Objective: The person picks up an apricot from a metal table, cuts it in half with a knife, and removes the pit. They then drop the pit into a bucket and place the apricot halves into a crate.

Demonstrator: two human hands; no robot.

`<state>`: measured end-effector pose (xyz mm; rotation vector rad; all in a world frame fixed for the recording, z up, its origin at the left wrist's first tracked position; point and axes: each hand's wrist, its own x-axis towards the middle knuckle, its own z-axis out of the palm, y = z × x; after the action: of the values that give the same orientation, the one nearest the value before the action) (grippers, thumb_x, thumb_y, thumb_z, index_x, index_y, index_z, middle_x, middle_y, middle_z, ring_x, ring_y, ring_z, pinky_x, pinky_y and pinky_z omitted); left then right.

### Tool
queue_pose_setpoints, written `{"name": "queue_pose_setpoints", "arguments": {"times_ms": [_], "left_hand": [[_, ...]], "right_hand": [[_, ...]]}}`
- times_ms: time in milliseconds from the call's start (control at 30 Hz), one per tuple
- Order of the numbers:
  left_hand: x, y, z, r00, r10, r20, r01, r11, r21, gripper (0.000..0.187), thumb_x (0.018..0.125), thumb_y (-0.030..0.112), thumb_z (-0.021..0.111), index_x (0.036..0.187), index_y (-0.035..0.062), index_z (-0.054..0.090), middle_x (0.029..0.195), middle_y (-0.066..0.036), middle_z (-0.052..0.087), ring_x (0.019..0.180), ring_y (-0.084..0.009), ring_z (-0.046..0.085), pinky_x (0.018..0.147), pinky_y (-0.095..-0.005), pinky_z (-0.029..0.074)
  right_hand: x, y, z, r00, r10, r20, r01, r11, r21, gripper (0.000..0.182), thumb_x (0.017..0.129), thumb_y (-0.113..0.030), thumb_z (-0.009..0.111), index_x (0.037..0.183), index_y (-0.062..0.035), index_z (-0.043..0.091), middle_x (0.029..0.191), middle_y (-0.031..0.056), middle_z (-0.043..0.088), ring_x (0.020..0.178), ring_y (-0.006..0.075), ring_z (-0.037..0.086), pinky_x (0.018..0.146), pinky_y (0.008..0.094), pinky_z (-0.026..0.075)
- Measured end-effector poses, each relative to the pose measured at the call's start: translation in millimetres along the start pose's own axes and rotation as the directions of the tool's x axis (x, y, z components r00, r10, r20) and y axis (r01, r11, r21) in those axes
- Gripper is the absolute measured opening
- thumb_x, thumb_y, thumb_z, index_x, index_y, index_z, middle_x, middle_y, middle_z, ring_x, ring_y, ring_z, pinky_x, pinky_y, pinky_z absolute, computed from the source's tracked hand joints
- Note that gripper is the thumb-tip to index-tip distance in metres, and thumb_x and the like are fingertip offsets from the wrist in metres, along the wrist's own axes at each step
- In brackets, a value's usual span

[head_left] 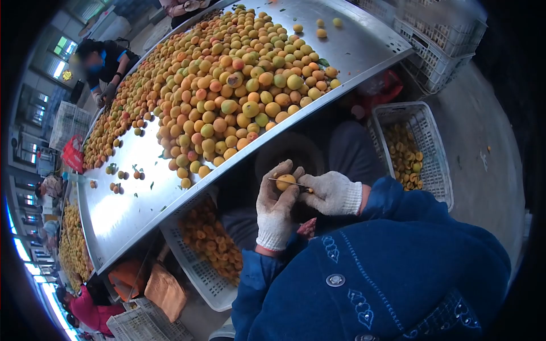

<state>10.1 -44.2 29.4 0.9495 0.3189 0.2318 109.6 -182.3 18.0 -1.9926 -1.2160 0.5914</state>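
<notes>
In a white knit glove, my left hand (274,199) grips a yellow-orange apricot (285,182) between thumb and fingers. My right hand (331,193), gloved the same way, is closed on the dark handle of a small knife (307,190). The thin blade lies across the apricot. Both hands are above my lap, just off the near edge of a metal table (364,68). A large heap of apricots (227,96) covers much of that table.
A white crate (435,153) with cut apricots stands to the right, another crate (210,290) of halves at lower left. Stacked crates (435,51) rise at upper right. A co-worker (108,65) in dark gloves reaches to the table's far side. An orange-brown cloth (165,291) lies lower left.
</notes>
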Motion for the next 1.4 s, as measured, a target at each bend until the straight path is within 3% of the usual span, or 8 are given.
{"name": "queue_pose_setpoints", "arguments": {"times_ms": [333,433,700,767,867,967,1133,1400], "left_hand": [[-4,-20,-9,0.996,-0.062,-0.062,0.053,0.989,-0.140,0.036,0.091,0.003,0.060,0.124,-0.0035,0.048,0.126,-0.018,0.056,0.120,-0.0286,0.055,0.104,-0.0389,0.044],[0,-22,-10,0.992,-0.027,-0.121,0.024,0.999,-0.028,0.031,0.093,0.005,0.058,0.121,-0.0044,0.049,0.124,-0.019,0.057,0.118,-0.0295,0.056,0.103,-0.0391,0.045],[-2,-14,-11,0.995,0.001,-0.096,-0.023,0.974,-0.226,0.031,0.094,0.007,0.058,0.122,-0.0011,0.049,0.126,-0.020,0.055,0.124,-0.0316,0.052,0.107,-0.0417,0.042],[-1,-22,-14,0.998,0.052,-0.029,-0.056,0.983,-0.174,0.036,0.096,0.022,0.059,0.122,-0.0011,0.049,0.126,-0.019,0.056,0.121,-0.0301,0.053,0.105,-0.0403,0.043],[3,-33,-24,0.980,-0.146,0.135,0.171,0.965,-0.199,0.055,0.095,0.049,0.053,0.119,-0.0005,0.050,0.120,-0.021,0.057,0.114,-0.0309,0.056,0.099,-0.0433,0.047],[1,-29,-23,0.973,-0.203,0.109,0.216,0.967,-0.132,0.054,0.094,0.047,0.055,0.119,-0.0005,0.051,0.122,-0.022,0.057,0.113,-0.0314,0.057,0.097,-0.0432,0.048],[-4,-20,-15,0.994,-0.110,0.026,0.110,0.993,-0.033,0.025,0.098,0.013,0.049,0.118,-0.0013,0.049,0.121,-0.018,0.059,0.112,-0.0252,0.058,0.101,-0.0358,0.046],[-8,-18,-16,0.995,-0.085,-0.060,0.083,0.996,-0.031,0.026,0.094,0.001,0.054,0.120,-0.0015,0.048,0.126,-0.017,0.055,0.119,-0.0266,0.056,0.105,-0.0377,0.044]], "right_hand": [[-7,16,9,0.998,-0.066,0.001,0.066,0.995,-0.068,0.033,0.092,-0.031,0.057,0.113,-0.0059,0.054,0.070,0.0180,0.064,0.064,0.0378,0.064,0.059,0.0439,0.051],[-5,8,7,0.996,0.049,0.068,-0.050,0.999,0.011,0.033,0.093,-0.031,0.056,0.113,-0.0059,0.053,0.076,0.0220,0.065,0.073,0.0404,0.065,0.066,0.0458,0.052],[4,-17,2,0.985,0.114,0.129,-0.142,0.962,0.232,0.032,0.094,-0.031,0.054,0.108,-0.0023,0.056,0.082,0.0223,0.067,0.079,0.0392,0.066,0.072,0.0438,0.052],[2,-17,3,0.983,0.118,0.139,-0.150,0.955,0.254,0.032,0.094,-0.031,0.054,0.107,-0.0020,0.057,0.082,0.0219,0.067,0.079,0.0383,0.066,0.073,0.0435,0.052],[-1,-12,8,0.991,0.101,0.087,-0.119,0.964,0.238,0.035,0.094,-0.032,0.054,0.112,-0.0019,0.057,0.085,0.0214,0.067,0.083,0.0368,0.066,0.073,0.0425,0.052],[-3,-6,9,1.000,0.017,0.008,-0.018,0.999,0.049,0.037,0.094,-0.033,0.054,0.115,-0.0019,0.056,0.082,0.0208,0.066,0.079,0.0378,0.066,0.071,0.0436,0.052],[-2,-8,4,0.990,0.087,0.108,-0.076,0.992,-0.096,0.033,0.094,-0.034,0.053,0.110,-0.0051,0.055,0.074,0.0195,0.066,0.071,0.0384,0.065,0.067,0.0446,0.053],[-5,0,8,0.989,0.048,0.143,-0.022,0.985,-0.172,0.030,0.095,-0.034,0.052,0.107,-0.0066,0.054,0.072,0.0182,0.065,0.069,0.0369,0.065,0.064,0.0448,0.053]]}}
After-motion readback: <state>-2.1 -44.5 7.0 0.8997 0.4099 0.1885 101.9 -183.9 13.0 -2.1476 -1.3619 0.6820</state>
